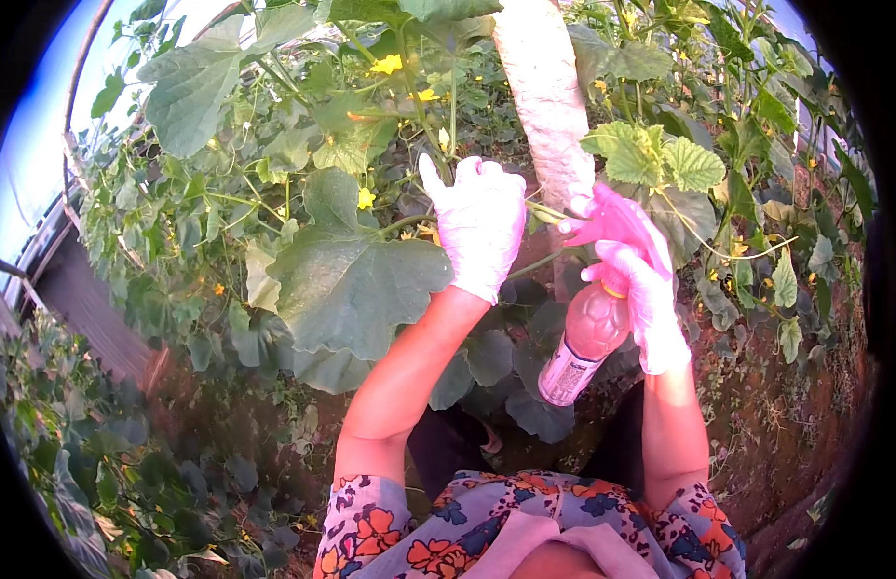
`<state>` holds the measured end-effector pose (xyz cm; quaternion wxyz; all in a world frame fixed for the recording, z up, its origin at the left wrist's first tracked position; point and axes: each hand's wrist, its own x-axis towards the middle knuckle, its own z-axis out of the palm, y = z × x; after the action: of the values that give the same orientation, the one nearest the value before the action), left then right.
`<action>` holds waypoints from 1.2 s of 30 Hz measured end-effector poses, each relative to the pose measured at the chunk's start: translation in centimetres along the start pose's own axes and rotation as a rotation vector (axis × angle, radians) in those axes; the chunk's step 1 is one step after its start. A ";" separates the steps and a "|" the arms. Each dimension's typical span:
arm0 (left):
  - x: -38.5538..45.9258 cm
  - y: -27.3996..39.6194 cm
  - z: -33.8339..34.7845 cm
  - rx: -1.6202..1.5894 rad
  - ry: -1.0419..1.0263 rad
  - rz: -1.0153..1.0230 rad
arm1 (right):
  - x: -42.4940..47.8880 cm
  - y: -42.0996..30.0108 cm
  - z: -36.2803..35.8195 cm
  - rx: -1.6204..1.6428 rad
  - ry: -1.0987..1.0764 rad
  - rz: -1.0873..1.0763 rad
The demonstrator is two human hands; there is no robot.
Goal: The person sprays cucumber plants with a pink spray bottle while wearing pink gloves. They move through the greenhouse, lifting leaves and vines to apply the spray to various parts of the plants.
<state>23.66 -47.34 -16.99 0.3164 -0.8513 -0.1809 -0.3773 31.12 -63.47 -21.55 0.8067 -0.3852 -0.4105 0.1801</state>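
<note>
My left hand [480, 221], in a thin pale glove, is closed at the vine's stem [423, 108]; its fingertips are hidden behind the hand. To its right my right hand [640, 289], gloved too, holds a clear plastic spray bottle by its pink trigger head [629, 224]. The bottle [596, 322] hangs tilted below that hand, with a printed label around its lower part. A thin green stalk [546, 211] runs between the two hands, close to the sprayer's front. A broad green leaf [354, 271] lies left of my left wrist, and a yellow flower [365, 197] shows above it.
A thick pale post [546, 94] rises behind my hands. Dense climbing vines with yellow flowers stand on both sides. A curling tendril [716, 250] reaches out at the right. Bare brown soil [752, 412] shows at the lower right, and bent poles [72, 108] stand at the far left.
</note>
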 end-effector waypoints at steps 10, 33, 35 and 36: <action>0.9 -3.6 2.5 -0.354 -0.071 0.017 | -0.4 -0.2 1.9 -0.010 -0.161 0.019; -0.4 -1.5 5.9 -0.246 0.123 -0.066 | -0.4 4.8 0.8 -0.796 -0.135 -0.223; -0.9 -2.0 6.3 -0.285 0.159 -0.043 | -1.1 4.2 0.9 -0.677 -0.129 -0.229; -1.2 -2.0 6.1 -0.286 0.123 -0.038 | -1.0 4.4 0.9 -0.515 -0.121 -0.166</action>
<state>25.02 -41.85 -20.23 0.1950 -0.8594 -0.1219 -0.4567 29.92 -60.86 -25.12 0.6682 -0.5312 -0.5202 0.0256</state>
